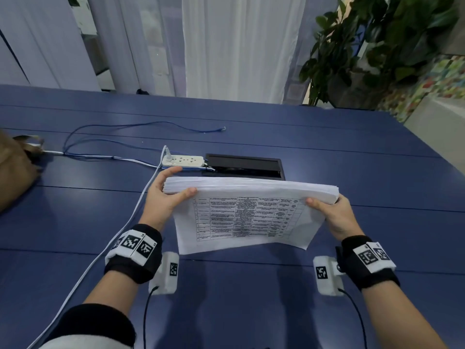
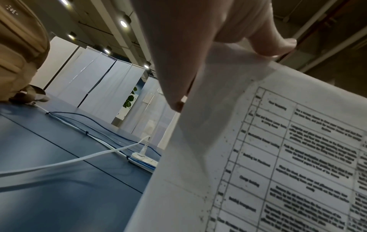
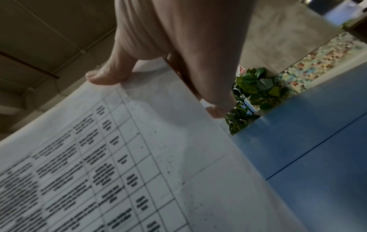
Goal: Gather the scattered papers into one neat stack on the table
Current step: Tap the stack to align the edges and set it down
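Note:
A thick stack of white papers (image 1: 246, 212) stands tilted on its long edge on the blue table (image 1: 251, 298), its printed table facing me. My left hand (image 1: 167, 195) grips the stack's left end, thumb on the front sheet and fingers behind. At the right end my right hand (image 1: 329, 210) grips it the same way. In the left wrist view the thumb (image 2: 278, 45) presses the top of the printed sheet (image 2: 278, 157). From the right wrist the thumb (image 3: 107, 76) shows lying on the sheet (image 3: 139, 157) near its upper edge.
A white power strip (image 1: 182, 161) with white and blue cables (image 1: 113, 157) lies just beyond the stack on the left. A black cable hatch (image 1: 244, 166) sits behind the papers. A brown bag (image 1: 15, 170) rests at the far left, and a leafy plant (image 1: 364, 46) stands past the table's right corner.

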Demonstrator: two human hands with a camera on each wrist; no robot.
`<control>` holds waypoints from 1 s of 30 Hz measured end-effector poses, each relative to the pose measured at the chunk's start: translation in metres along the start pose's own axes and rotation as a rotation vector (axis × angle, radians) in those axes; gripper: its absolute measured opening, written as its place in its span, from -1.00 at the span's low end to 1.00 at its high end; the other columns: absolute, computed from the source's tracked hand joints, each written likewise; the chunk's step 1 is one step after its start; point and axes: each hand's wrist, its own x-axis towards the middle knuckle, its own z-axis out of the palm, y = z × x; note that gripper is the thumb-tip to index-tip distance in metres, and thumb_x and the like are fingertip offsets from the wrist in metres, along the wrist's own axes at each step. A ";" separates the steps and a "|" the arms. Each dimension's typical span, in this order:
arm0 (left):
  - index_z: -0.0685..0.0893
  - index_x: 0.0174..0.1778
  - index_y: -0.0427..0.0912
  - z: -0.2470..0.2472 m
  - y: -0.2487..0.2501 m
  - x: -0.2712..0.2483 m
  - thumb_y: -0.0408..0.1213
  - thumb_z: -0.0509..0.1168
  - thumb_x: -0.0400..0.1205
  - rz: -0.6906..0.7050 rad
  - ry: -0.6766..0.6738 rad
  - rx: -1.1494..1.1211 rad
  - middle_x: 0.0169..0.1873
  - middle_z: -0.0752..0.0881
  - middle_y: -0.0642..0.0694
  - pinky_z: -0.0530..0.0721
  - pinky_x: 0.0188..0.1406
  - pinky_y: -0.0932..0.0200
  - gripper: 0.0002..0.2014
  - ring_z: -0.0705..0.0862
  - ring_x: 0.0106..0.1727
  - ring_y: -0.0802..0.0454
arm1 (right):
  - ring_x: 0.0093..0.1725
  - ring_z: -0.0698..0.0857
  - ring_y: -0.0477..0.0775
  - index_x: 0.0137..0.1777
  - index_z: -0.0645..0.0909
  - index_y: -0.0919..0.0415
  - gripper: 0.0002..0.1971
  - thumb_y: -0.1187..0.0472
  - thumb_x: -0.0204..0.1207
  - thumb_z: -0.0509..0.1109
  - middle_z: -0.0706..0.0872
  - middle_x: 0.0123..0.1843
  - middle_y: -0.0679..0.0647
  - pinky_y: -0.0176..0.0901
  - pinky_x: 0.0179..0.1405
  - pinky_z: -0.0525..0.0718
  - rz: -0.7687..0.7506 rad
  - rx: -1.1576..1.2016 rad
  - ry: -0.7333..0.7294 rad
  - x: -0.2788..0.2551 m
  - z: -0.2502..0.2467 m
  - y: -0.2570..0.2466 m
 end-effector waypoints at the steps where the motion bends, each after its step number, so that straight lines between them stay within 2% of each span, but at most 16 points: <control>1: 0.67 0.04 0.17 0.000 0.001 -0.001 -0.03 0.58 0.11 0.000 0.006 -0.008 0.26 0.64 -0.04 0.52 0.40 -0.13 -0.46 0.57 0.37 -0.13 | -0.27 0.78 -0.19 -0.13 0.67 0.18 -0.13 -0.25 -0.50 0.73 0.83 -0.30 -0.11 -0.37 -0.24 0.73 0.002 0.006 -0.007 -0.001 0.000 0.000; 2: 0.67 0.03 0.17 0.001 0.002 -0.002 -0.02 0.58 0.12 0.000 0.005 -0.027 0.23 0.65 -0.03 0.54 0.38 -0.10 -0.47 0.58 0.36 -0.11 | -0.26 0.79 -0.19 -0.13 0.68 0.18 -0.14 -0.25 -0.49 0.73 0.84 -0.29 -0.11 -0.37 -0.23 0.73 -0.002 0.015 -0.014 -0.002 0.000 0.002; 3: 0.67 0.02 0.16 0.003 0.002 -0.003 -0.06 0.60 0.14 -0.014 0.005 -0.046 0.17 0.68 -0.03 0.61 0.29 0.01 -0.48 0.64 0.27 -0.06 | -0.26 0.79 -0.19 -0.14 0.69 0.18 -0.16 -0.24 -0.48 0.73 0.84 -0.29 -0.11 -0.37 -0.23 0.73 -0.007 0.023 -0.020 -0.003 0.002 0.002; 5: 0.64 0.00 0.10 0.009 0.000 -0.004 -0.26 0.63 0.21 -0.017 0.000 -0.087 -0.03 0.72 -0.01 0.70 -0.04 0.27 -0.52 0.70 -0.01 0.06 | -0.25 0.79 -0.18 -0.15 0.71 0.16 -0.24 -0.20 -0.40 0.74 0.84 -0.28 -0.10 -0.35 -0.22 0.73 -0.016 0.015 -0.016 -0.006 0.006 0.003; 6: 0.63 -0.04 0.07 0.012 -0.001 -0.004 -0.36 0.59 0.27 -0.002 0.008 -0.077 -0.10 0.72 -0.01 0.69 -0.15 0.31 -0.58 0.69 -0.09 0.08 | -0.26 0.79 -0.19 -0.17 0.71 0.16 -0.33 -0.13 -0.31 0.75 0.84 -0.29 -0.11 -0.32 -0.22 0.74 -0.021 0.004 -0.013 -0.007 0.008 0.004; 8: 0.62 -0.18 -0.01 0.019 -0.001 -0.005 -0.48 0.53 0.34 0.015 0.035 -0.030 -0.21 0.70 -0.03 0.68 -0.21 0.25 -0.68 0.69 -0.22 0.11 | -0.30 0.77 -0.22 -0.20 0.70 0.17 -0.63 0.14 -0.01 0.69 0.82 -0.35 -0.13 -0.24 -0.22 0.71 -0.039 0.000 -0.004 -0.007 0.014 0.002; 9: 0.61 -0.25 -0.04 0.022 -0.001 -0.005 -0.49 0.51 0.36 0.019 0.053 -0.022 -0.26 0.69 -0.03 0.66 -0.23 0.23 -0.72 0.68 -0.28 0.15 | -0.32 0.77 -0.22 -0.20 0.69 0.19 -0.71 0.24 0.06 0.64 0.82 -0.37 -0.13 -0.23 -0.22 0.70 -0.048 0.005 0.020 -0.007 0.017 0.002; 11: 0.58 -0.33 -0.07 0.024 -0.002 -0.003 -0.48 0.49 0.40 0.031 0.111 -0.020 -0.33 0.66 -0.02 0.62 -0.27 0.23 -0.74 0.65 -0.36 0.18 | -0.31 0.78 -0.18 -0.20 0.70 0.23 -0.63 0.20 -0.03 0.65 0.82 -0.36 -0.10 -0.23 -0.23 0.75 -0.064 0.035 0.075 -0.006 0.021 0.001; 13: 0.58 -0.36 -0.07 0.025 0.001 -0.003 -0.47 0.49 0.41 0.065 0.163 -0.044 -0.35 0.65 -0.02 0.61 -0.27 0.22 -0.75 0.62 -0.35 0.14 | -0.31 0.78 -0.17 -0.21 0.70 0.23 -0.59 0.14 -0.09 0.65 0.83 -0.36 -0.10 -0.31 -0.26 0.74 -0.083 0.041 0.109 -0.004 0.024 -0.005; 16: 0.58 -0.38 -0.05 0.021 0.004 0.001 -0.45 0.53 0.37 0.124 0.187 -0.059 -0.38 0.65 0.00 0.60 -0.31 0.34 -0.73 0.60 -0.39 0.21 | -0.36 0.76 -0.23 -0.24 0.68 0.22 -0.79 0.34 0.12 0.59 0.81 -0.41 -0.15 -0.38 -0.33 0.71 -0.112 0.054 0.141 -0.001 0.021 -0.009; 19: 0.61 -0.29 0.00 0.014 -0.001 0.001 -0.45 0.55 0.34 0.102 0.155 -0.031 -0.32 0.65 0.04 0.59 -0.33 0.42 -0.71 0.61 -0.37 0.28 | -0.38 0.74 -0.27 -0.25 0.68 0.18 -0.81 0.44 0.22 0.56 0.80 -0.42 -0.18 -0.42 -0.36 0.68 -0.105 -0.020 0.124 -0.003 0.015 0.000; 21: 0.63 -0.19 0.00 0.011 -0.010 -0.004 -0.47 0.54 0.34 0.051 0.116 -0.004 -0.25 0.68 0.05 0.62 -0.31 0.46 -0.68 0.66 -0.35 0.35 | -0.33 0.76 -0.25 -0.22 0.70 0.18 -0.78 0.36 0.15 0.61 0.81 -0.38 -0.17 -0.41 -0.32 0.69 -0.062 -0.052 0.077 -0.007 0.014 0.007; 24: 0.64 -0.11 -0.03 0.009 -0.018 -0.007 -0.53 0.53 0.34 0.017 0.069 -0.002 -0.20 0.71 0.03 0.64 -0.29 0.50 -0.64 0.69 -0.32 0.41 | -0.28 0.78 -0.22 -0.17 0.72 0.22 -0.56 0.09 -0.08 0.66 0.83 -0.33 -0.14 -0.40 -0.29 0.70 -0.039 -0.058 0.044 -0.009 0.013 0.010; 25: 0.64 -0.09 -0.02 0.008 -0.018 -0.006 -0.52 0.53 0.34 0.008 0.060 -0.001 -0.20 0.71 0.03 0.64 -0.29 0.51 -0.63 0.70 -0.32 0.41 | -0.29 0.78 -0.23 -0.17 0.71 0.21 -0.58 0.12 -0.07 0.65 0.82 -0.34 -0.16 -0.41 -0.29 0.69 -0.037 -0.061 0.046 -0.008 0.012 0.009; 28: 0.66 -0.06 -0.01 0.003 -0.017 0.001 -0.53 0.52 0.34 -0.011 0.001 0.026 -0.17 0.73 0.04 0.64 -0.26 0.51 -0.60 0.71 -0.29 0.40 | -0.32 0.76 -0.27 -0.19 0.69 0.18 -0.78 0.42 0.20 0.58 0.81 -0.38 -0.18 -0.42 -0.29 0.67 -0.043 -0.089 0.029 -0.003 0.010 0.004; 30: 0.69 -0.02 -0.12 0.002 -0.018 0.006 -0.51 0.54 0.29 -0.027 -0.036 0.030 -0.13 0.75 -0.02 0.69 -0.19 0.44 -0.61 0.74 -0.20 0.27 | -0.32 0.76 -0.25 -0.20 0.69 0.19 -0.79 0.41 0.20 0.57 0.81 -0.39 -0.17 -0.41 -0.30 0.67 -0.054 -0.104 0.029 -0.001 0.013 0.002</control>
